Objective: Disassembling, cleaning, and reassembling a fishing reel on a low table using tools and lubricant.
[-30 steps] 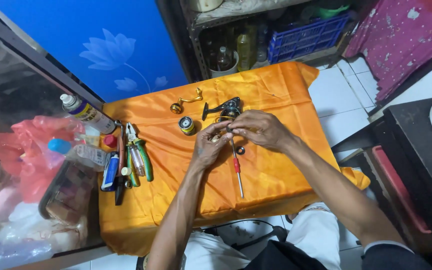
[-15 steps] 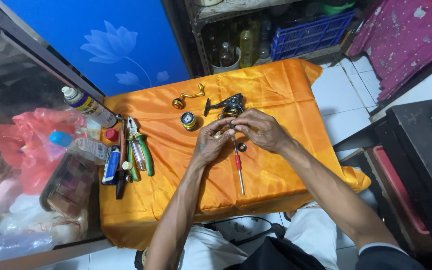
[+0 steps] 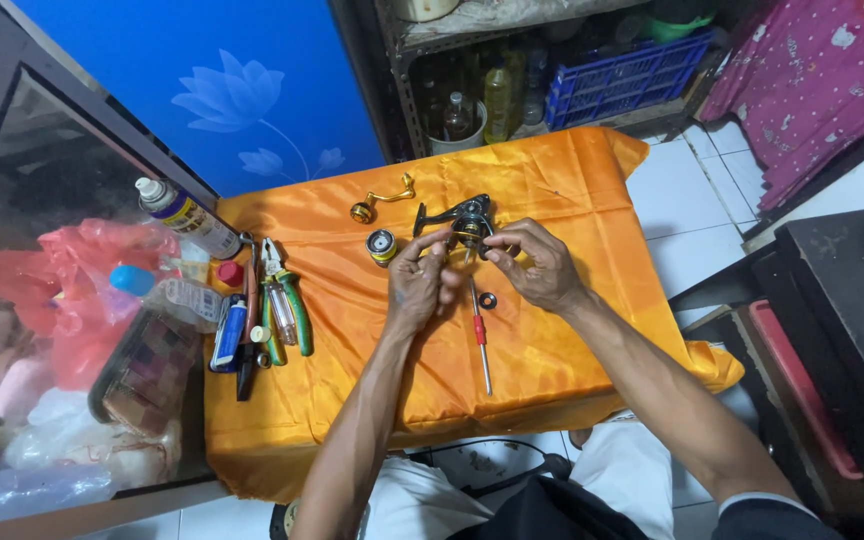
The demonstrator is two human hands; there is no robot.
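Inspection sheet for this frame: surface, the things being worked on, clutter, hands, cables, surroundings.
Surface: orange cloth draped over a small table, creased.
Job's things: black and gold fishing reel body at the fingertips; gold crank handle, spool, small black ring and red-handled screwdriver lie loose on the cloth.
Clutter: pliers with green grips, other hand tools beside them, spray can, red plastic bag.
Grippers: left hand and right hand both pinch at the reel; grip details hidden.
Cables: black cable on the floor below the table.
Surroundings: blue panel with flower print, shelf with bottles and blue crate, white floor tiles.
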